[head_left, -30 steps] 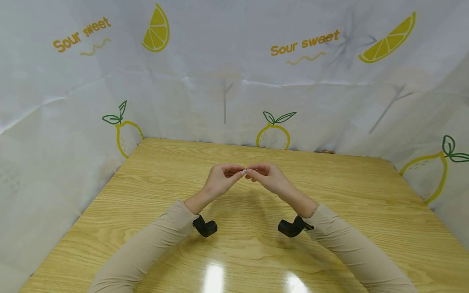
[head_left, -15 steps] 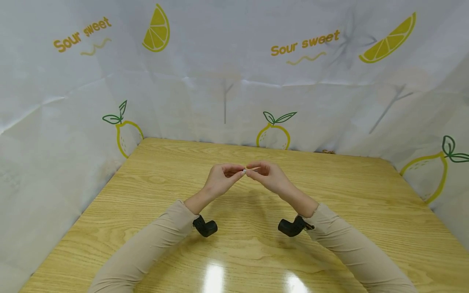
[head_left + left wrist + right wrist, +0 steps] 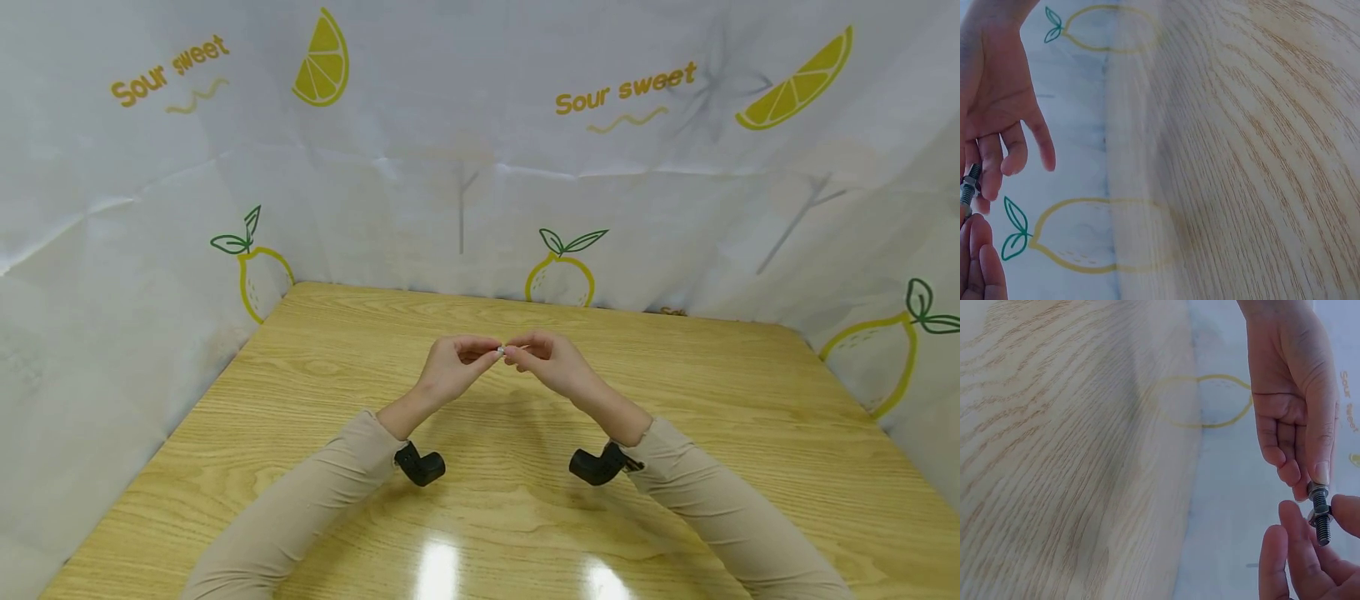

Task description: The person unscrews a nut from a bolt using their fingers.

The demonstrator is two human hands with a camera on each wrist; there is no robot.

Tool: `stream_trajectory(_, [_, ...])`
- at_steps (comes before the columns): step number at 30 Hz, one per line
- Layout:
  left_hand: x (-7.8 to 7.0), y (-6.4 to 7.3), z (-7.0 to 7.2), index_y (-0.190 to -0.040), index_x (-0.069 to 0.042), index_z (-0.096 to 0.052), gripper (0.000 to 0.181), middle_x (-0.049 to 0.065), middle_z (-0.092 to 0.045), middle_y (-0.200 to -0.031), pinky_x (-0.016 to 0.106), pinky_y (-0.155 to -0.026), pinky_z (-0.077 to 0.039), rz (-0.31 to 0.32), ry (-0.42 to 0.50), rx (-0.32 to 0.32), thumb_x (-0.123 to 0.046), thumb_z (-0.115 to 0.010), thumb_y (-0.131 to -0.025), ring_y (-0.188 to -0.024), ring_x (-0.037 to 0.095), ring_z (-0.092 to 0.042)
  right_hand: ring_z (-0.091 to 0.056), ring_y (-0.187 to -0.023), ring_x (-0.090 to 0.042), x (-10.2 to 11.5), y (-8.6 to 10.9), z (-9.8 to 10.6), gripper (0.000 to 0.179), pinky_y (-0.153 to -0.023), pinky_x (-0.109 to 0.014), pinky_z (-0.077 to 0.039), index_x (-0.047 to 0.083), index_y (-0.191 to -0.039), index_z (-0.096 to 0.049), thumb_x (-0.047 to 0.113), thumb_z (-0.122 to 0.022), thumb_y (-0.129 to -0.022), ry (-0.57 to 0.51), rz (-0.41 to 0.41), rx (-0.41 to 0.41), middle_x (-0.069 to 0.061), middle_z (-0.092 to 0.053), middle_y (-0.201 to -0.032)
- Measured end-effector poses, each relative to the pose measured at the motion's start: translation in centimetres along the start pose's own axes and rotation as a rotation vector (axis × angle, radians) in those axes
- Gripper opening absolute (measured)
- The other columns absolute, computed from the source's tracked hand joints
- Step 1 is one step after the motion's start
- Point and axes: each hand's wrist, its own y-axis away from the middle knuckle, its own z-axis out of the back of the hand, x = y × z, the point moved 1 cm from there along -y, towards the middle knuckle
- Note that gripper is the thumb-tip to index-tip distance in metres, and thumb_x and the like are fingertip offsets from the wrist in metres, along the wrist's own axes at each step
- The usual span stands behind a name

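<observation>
Bolt (image 3: pixel 1320 502), right-wrist view, lower right: likely light, stiff; grasp by head (image 3: pixel 1315 490). Right hand (image 3: pixel 551 364): fingers pinching head; left hand (image 3: pixel 447 367): pinching nut (image 3: pixel 1320 519).

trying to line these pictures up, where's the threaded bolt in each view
Head: threaded bolt, tiny, just below centre, between the left hand and right hand.
Left wrist: threaded bolt at the left edge, just below mid-height.
Right wrist: threaded bolt at lower right, a nut on it.
Shared landmark: wood-grain tabletop.
</observation>
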Motion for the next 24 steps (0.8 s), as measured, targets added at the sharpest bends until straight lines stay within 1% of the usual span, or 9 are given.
stream_trajectory(3, [-0.03, 0.02, -0.01, -0.109, -0.005, -0.069, 0.023, 0.015, -0.07, -0.106, 0.029, -0.077, -0.056, -0.004, -0.013, -0.005, -0.016, -0.063, -0.09, -0.092, 0.025, -0.067, -0.06, -0.106, -0.037, -0.03, -0.03, 0.05, 0.035, -0.095, -0.05, -0.047, 0.002, -0.119, -0.06, 0.027, -0.052, -0.097, -0.006, 0.004, 0.011, -0.019, -0.066, -0.112])
stream_trajectory(7, [-0.04, 0.02, 0.0, -0.109, -0.004, -0.069, 0.023, 0.015, -0.07, -0.106, 0.028, -0.077, -0.055, 0.001, -0.008, -0.005, -0.016, -0.063, -0.09, -0.092, 0.024, -0.068, -0.059, -0.109, -0.032, 0.01, 0.02, 0.06, 0.03, -0.093, -0.045, -0.05, 0.003, -0.118, -0.059, 0.021, -0.058, -0.094, -0.009, 0.011, -0.007, -0.018, -0.062, -0.117])
stream_trajectory(10, [-0.07, 0.03, 0.02, -0.109, -0.004, -0.069, 0.023, 0.015, -0.07, -0.106, 0.028, -0.078, -0.055, 0.002, -0.001, -0.004, -0.016, -0.063, -0.09, -0.092, 0.024, -0.068, -0.058, -0.111, -0.032, 0.09, 0.04, 0.03, 0.033, -0.092, -0.044, -0.05, 0.006, -0.12, -0.057, 0.023, -0.061, -0.092, -0.017, -0.002, -0.016, -0.016, -0.06, -0.121])
stream_trajectory(14, [-0.06, 0.03, 0.0, -0.109, -0.003, -0.069, 0.024, 0.016, -0.069, -0.107, 0.029, -0.078, -0.055, -0.008, -0.002, -0.004, -0.016, -0.063, -0.09, -0.093, 0.024, -0.067, -0.059, -0.108, -0.036, 0.17, 0.02, 0.02, 0.034, -0.095, -0.05, -0.047, 0.006, -0.119, -0.059, 0.028, -0.056, -0.095, -0.032, -0.01, -0.003, -0.018, -0.064, -0.115])
stream_trajectory(17, [-0.05, 0.05, 0.01, -0.109, -0.003, -0.069, 0.024, 0.016, -0.07, -0.107, 0.028, -0.078, -0.056, -0.011, -0.003, -0.004, -0.016, -0.063, -0.09, -0.093, 0.024, -0.068, -0.059, -0.106, -0.037, 0.11, 0.04, 0.05, 0.033, -0.096, -0.051, -0.046, 0.003, -0.116, -0.061, 0.027, -0.053, -0.096, -0.022, 0.001, 0.004, -0.019, -0.066, -0.11])
stream_trajectory(21, [-0.08, 0.08, 0.03, -0.108, -0.003, -0.069, 0.023, 0.016, -0.07, -0.106, 0.028, -0.077, -0.056, -0.007, 0.007, -0.006, -0.015, -0.063, -0.09, -0.092, 0.026, -0.068, -0.059, -0.108, -0.032, -0.07, 0.05, 0.05, 0.029, -0.093, -0.045, -0.049, 0.003, -0.116, -0.06, 0.021, -0.058, -0.094, -0.012, 0.014, -0.011, -0.017, -0.063, -0.114])
stream_trajectory(24, [0.01, 0.0, 0.0, -0.108, -0.003, -0.069, 0.023, 0.017, -0.07, -0.105, 0.027, -0.077, -0.056, -0.004, 0.019, -0.007, -0.015, -0.063, -0.089, -0.093, 0.029, -0.067, -0.059, -0.109, -0.03, -0.16, -0.01, 0.05, 0.031, -0.09, -0.04, -0.051, 0.004, -0.117, -0.058, 0.018, -0.062, -0.091, -0.015, 0.019, -0.021, -0.017, -0.06, -0.118])
